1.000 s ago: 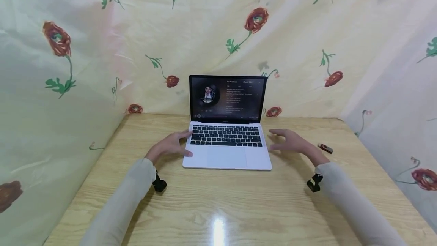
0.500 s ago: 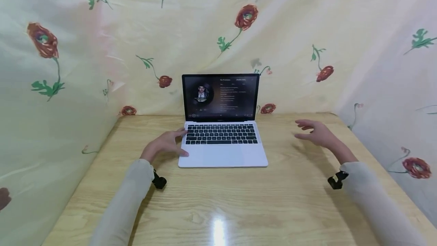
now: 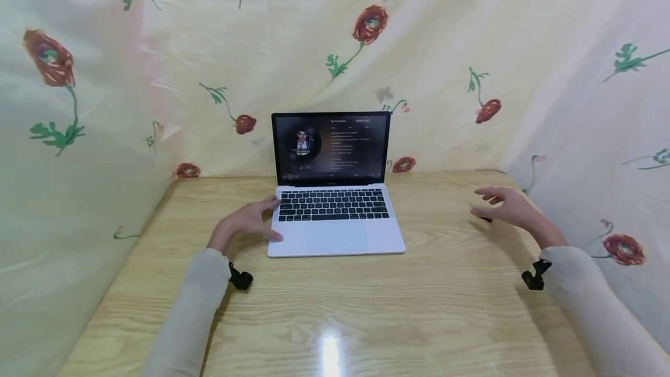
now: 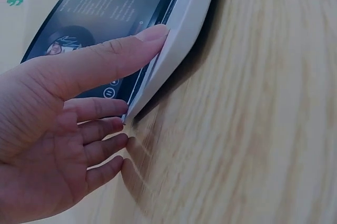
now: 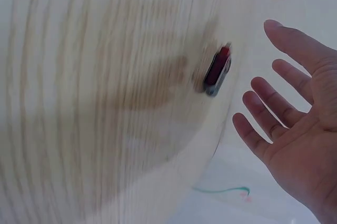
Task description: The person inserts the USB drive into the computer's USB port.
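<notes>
A silver laptop [image 3: 335, 238] stands with its lid raised, a music player with lyrics on its dark screen. At its left side, my left hand [image 3: 245, 221] has its thumb on the laptop's edge near the palm rest, with the index fingertip close to the keyboard's left end. The left wrist view shows the other fingers [image 4: 102, 150] loosely extended past the edge. My right hand [image 3: 506, 208] hovers over the table to the right, fingers spread and holding nothing. Just under its thumb lies a small dark-red and black USB flash drive [image 5: 216, 71], mostly hidden in the head view.
The light wooden table [image 3: 335, 301] reaches to a flower-printed cloth [image 3: 314, 28] that hangs behind and at both sides. Each wrist carries a small black camera, such as the left wrist camera [image 3: 241, 278]. Table surface stretches between the laptop and my right hand.
My right hand has moved away from the laptop's right side, over to the flash drive. My left hand stays at the laptop's left edge. The head view has turned slightly to the right.
</notes>
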A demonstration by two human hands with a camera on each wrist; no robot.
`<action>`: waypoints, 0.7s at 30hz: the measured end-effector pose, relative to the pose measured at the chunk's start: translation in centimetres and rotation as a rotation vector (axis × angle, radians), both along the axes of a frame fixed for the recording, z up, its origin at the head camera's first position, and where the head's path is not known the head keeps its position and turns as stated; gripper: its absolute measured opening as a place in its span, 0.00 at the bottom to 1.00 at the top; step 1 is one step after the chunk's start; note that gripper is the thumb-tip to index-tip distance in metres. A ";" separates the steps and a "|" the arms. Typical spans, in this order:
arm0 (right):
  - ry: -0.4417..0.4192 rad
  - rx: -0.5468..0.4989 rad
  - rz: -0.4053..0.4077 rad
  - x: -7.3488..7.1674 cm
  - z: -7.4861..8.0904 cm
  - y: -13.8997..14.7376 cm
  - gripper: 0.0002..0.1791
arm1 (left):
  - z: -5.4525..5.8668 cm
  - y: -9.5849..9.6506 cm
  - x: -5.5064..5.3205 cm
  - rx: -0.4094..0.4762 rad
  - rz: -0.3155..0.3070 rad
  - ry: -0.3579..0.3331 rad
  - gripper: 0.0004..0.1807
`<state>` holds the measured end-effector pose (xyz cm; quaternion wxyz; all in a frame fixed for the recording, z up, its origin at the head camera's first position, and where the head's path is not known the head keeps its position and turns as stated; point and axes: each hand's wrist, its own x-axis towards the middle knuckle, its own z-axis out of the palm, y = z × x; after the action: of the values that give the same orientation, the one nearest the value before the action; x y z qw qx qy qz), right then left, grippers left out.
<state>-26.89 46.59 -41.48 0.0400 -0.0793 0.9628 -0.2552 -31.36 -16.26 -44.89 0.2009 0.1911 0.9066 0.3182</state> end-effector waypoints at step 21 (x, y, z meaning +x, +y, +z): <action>-0.080 -0.005 -0.042 -0.4 -1.4 1.8 0.42 | 0.0 0.1 0.1 -0.001 0.029 0.045 0.58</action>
<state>-27.32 48.41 -42.84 0.0727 -0.0492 0.9612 -0.2616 -31.24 -16.14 -44.84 0.1762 0.1850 0.9136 0.3164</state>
